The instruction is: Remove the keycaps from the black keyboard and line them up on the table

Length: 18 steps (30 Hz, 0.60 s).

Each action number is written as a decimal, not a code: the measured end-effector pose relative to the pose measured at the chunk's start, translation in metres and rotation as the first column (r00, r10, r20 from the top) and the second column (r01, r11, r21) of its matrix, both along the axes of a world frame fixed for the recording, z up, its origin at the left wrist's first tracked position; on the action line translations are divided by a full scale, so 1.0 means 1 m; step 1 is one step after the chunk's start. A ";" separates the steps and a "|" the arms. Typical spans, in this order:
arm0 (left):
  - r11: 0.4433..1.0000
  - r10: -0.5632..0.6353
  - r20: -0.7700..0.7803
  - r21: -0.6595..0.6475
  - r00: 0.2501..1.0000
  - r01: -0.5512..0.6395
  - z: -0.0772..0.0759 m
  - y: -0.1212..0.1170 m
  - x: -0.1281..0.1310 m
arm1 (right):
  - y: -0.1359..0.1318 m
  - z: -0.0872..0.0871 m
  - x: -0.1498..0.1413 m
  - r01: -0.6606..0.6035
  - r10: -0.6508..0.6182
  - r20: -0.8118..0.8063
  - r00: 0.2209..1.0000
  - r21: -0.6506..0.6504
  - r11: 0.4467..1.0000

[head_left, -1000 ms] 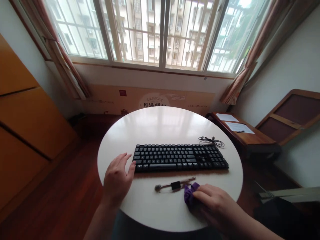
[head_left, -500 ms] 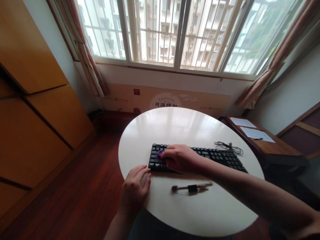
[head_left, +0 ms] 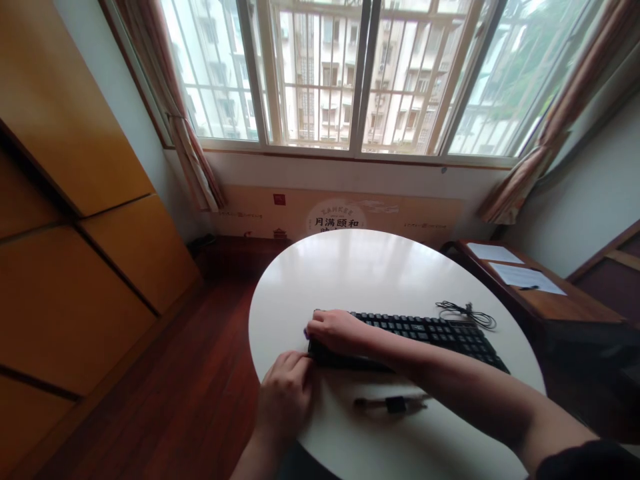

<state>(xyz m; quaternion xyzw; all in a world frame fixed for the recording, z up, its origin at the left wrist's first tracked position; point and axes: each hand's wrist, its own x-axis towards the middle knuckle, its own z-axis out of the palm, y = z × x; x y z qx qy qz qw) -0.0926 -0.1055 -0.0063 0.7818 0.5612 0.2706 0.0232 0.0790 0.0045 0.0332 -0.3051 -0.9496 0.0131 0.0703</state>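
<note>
A black keyboard (head_left: 425, 328) lies on the white round table (head_left: 360, 263). My right hand (head_left: 335, 331) is closed over the keyboard's left end, its fingers wrapped around a purple lump of cleaning gel (head_left: 307, 333). Only a sliver of the gel shows at the fingertips. My left hand (head_left: 286, 393) holds the keyboard's near left corner with its fingers bent. In front of the keyboard lies a small brush (head_left: 365, 403) with a black block (head_left: 396, 405) around its middle, blurred here. The right forearm covers part of the keyboard.
A coiled black cable (head_left: 467, 313) rests behind the keyboard's right end. To the right stands a wooden desk (head_left: 565, 307) with papers (head_left: 527, 277) and a pen (head_left: 530, 288). Wooden cabinets (head_left: 115, 267) are at the left, and a barred window (head_left: 320, 80) is ahead.
My right hand has moved with the purple gel to the keyboard's left edge. My left fingers have closed in at the near corner. The view has tilted slightly up.
</note>
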 end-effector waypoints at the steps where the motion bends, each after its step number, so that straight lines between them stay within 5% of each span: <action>1: 1.000 0.006 0.002 -0.009 1.000 -0.006 0.000 0.000 0.001 | 0.008 0.003 0.001 0.076 -0.076 -0.010 0.997 0.004 0.997; 5: 0.999 0.032 0.030 0.003 0.999 -0.032 0.001 -0.002 0.004 | 0.033 0.016 0.025 0.338 -0.337 -0.043 0.941 0.008 0.941; 9: 1.000 0.027 0.064 0.012 0.998 -0.028 0.009 0.011 0.004 | 0.022 0.021 0.038 0.449 -0.448 -0.072 0.891 -0.007 0.894; 13: 0.996 0.076 0.144 0.032 0.987 -0.081 0.008 0.058 0.007 | -0.012 0.016 0.013 0.415 -0.415 -0.078 0.906 -0.020 0.910; 18: 0.992 -0.057 0.155 -0.107 0.986 0.074 -0.017 0.111 0.015 | -0.023 0.015 -0.001 0.446 -0.446 -0.084 0.891 -0.020 0.895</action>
